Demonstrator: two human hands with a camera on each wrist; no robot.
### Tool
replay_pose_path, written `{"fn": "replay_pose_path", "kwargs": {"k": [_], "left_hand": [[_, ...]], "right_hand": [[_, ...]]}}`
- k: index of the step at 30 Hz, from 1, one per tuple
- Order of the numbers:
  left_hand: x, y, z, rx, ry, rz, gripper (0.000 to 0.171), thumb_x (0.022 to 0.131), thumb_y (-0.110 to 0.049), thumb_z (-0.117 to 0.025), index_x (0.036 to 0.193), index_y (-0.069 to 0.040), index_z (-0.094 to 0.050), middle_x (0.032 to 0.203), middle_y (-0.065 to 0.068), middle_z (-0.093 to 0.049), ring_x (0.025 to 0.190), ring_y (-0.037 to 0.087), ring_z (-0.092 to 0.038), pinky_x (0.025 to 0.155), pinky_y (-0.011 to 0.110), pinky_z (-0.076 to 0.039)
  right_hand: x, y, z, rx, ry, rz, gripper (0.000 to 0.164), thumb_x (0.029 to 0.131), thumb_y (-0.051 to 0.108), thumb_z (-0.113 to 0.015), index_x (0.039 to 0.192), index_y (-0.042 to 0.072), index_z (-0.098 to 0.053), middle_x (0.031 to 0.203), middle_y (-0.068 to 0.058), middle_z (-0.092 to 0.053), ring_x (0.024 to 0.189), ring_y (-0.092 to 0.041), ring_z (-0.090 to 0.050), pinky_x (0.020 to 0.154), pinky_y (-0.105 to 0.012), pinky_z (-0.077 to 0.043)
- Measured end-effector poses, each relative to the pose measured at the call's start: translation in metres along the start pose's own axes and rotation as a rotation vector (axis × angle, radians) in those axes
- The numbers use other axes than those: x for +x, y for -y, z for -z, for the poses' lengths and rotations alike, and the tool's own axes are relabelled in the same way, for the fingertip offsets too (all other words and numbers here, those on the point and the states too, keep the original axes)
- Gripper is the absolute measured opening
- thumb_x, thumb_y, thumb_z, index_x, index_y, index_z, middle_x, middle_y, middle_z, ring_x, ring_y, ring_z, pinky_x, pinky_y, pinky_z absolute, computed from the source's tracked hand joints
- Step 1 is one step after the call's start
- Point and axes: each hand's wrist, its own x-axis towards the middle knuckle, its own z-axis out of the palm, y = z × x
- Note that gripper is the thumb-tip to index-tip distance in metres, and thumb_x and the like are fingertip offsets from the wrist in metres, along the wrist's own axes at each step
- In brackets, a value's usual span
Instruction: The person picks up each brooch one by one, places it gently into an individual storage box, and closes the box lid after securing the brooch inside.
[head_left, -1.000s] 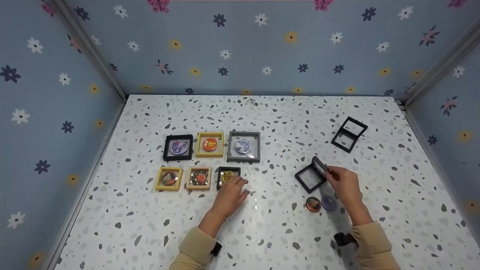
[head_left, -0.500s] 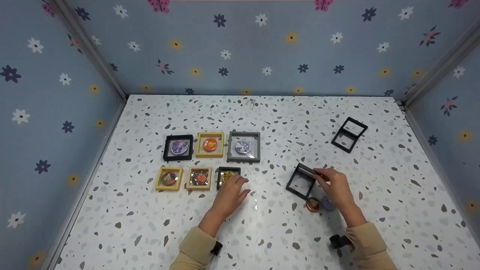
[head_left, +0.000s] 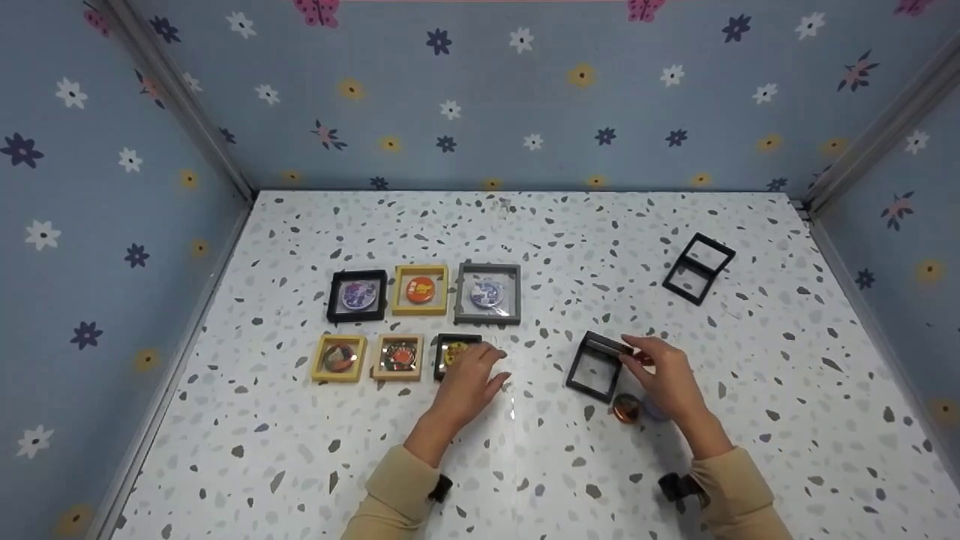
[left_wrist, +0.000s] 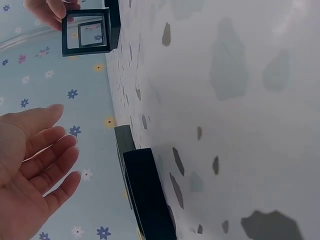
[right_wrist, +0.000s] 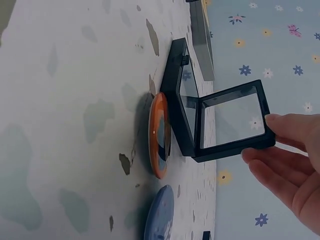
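My right hand (head_left: 667, 379) pinches the edge of one half of a black hinged display frame (right_wrist: 231, 149). That half stands tilted up with a clear film across it, while the other half sits on the table. Beside the frame's near corner lies a round orange-rimmed button badge (head_left: 626, 409). A purple-blue badge (right_wrist: 160, 212) lies by it, partly covered by my right hand in the head view. My left hand (head_left: 466, 382) holds nothing, its fingers loosely bent, over the near right corner of a small black frame (head_left: 438, 367) with a yellow badge in it.
Left of my left hand are a yellow frame (head_left: 318, 365) and a beige frame (head_left: 378, 364). Behind them stand a black frame (head_left: 334, 300), a yellow frame (head_left: 397, 296) and a grey frame (head_left: 460, 300), each with a badge. Another black frame (head_left: 675, 279) stands unfolded at back right.
My right hand has moved left, sliding and turning the unfolded black frame toward the middle of the table. My left hand has shifted slightly right.
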Motion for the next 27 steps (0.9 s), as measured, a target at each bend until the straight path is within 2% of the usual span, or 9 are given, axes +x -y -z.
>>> {"fn": "replay_pose_path", "kwargs": {"k": [7, 12, 15, 21, 27], "left_hand": [[0.022, -0.011, -0.006, -0.023, 0.036, -0.073, 0.025, 0.08, -0.016, -0.065, 0.1, -0.003, -0.061, 0.095, 0.006, -0.056, 0.089, 0.019, -0.054, 0.078, 0.031, -0.045], [0.039, -0.016, -0.013, -0.051, 0.071, -0.124, 0.029, 0.082, -0.017, -0.062, 0.107, -0.002, -0.058, 0.103, 0.007, -0.055, 0.096, 0.019, -0.053, 0.084, 0.029, -0.043], [0.049, -0.019, -0.018, -0.067, 0.089, -0.155, 0.034, 0.084, -0.018, -0.06, 0.114, -0.003, -0.054, 0.11, 0.008, -0.053, 0.102, 0.019, -0.051, 0.089, 0.028, -0.04], [0.065, -0.023, -0.03, -0.108, 0.154, -0.183, 0.042, 0.085, -0.019, -0.058, 0.123, -0.003, -0.047, 0.12, 0.011, -0.05, 0.112, 0.021, -0.047, 0.097, 0.027, -0.033], [0.078, -0.028, -0.041, -0.122, 0.232, -0.178, 0.047, 0.085, -0.019, -0.058, 0.128, -0.006, -0.043, 0.127, 0.011, -0.046, 0.116, 0.021, -0.043, 0.098, 0.027, -0.031]], "right_hand": [[-0.017, -0.004, 0.008, -0.007, -0.002, -0.052, 0.032, 0.075, 0.003, -0.067, 0.106, -0.002, -0.062, 0.1, -0.013, -0.061, 0.078, -0.025, -0.061, 0.066, -0.038, -0.05], [-0.033, -0.011, 0.014, -0.023, 0.02, -0.081, 0.034, 0.073, 0.001, -0.069, 0.106, -0.002, -0.061, 0.099, -0.013, -0.061, 0.081, -0.027, -0.059, 0.065, -0.04, -0.049], [-0.044, -0.015, 0.017, -0.022, 0.072, -0.112, 0.04, 0.071, 0.001, -0.071, 0.109, -0.003, -0.059, 0.103, -0.014, -0.059, 0.085, -0.03, -0.057, 0.068, -0.042, -0.047], [-0.061, -0.023, 0.018, -0.046, 0.212, -0.18, 0.057, 0.067, 0.006, -0.075, 0.118, -0.004, -0.052, 0.115, -0.02, -0.05, 0.104, -0.035, -0.049, 0.086, -0.047, -0.04], [-0.064, -0.028, 0.02, -0.055, 0.262, -0.231, 0.067, 0.066, 0.006, -0.075, 0.125, -0.003, -0.045, 0.123, -0.023, -0.041, 0.112, -0.039, -0.039, 0.091, -0.052, -0.032]]}}
